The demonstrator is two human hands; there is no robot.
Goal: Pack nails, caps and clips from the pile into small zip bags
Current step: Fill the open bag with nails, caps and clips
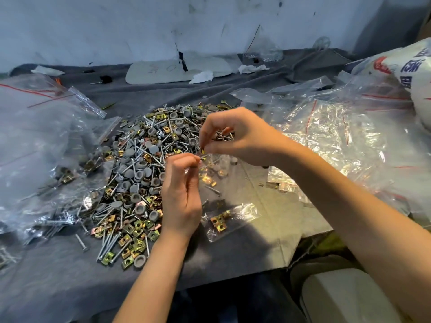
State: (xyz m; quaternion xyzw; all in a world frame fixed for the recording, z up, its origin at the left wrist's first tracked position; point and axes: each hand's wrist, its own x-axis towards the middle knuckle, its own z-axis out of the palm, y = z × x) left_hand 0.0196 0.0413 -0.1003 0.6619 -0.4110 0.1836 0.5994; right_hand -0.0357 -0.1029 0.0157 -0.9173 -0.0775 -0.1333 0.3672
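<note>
1. Fingers [206, 132] of my right hand [235, 138] are curled downward, and their tips pinch one small brass-coloured clip [202, 150].
2. My left hand [182, 201] grips the mouth of the small zip bag [215, 170] between thumb and forefinger. It holds the bag just off the tabletop [70, 276], beside the right flank of the pile [140, 159], about midway between the far and near edges.
3. The clip sits just above the left end of the bag's mouth, right beside my left fingertips. The mouth runs left to right between my two hands, and the bag's body hangs below it. My right hand is the nearer one to the opening.
4. My left forearm comes up from the near edge with the wrist raised. My right forearm reaches in from the near right corner with the wrist bent, so the fingers point down and left.
5. I judge the next move to be a short drop straight down. Whether the mouth is parted wide enough, I cannot tell.
6. The bag already holds clips and grey caps. Another filled bag [229, 217] lies nearer the near edge.
</note>
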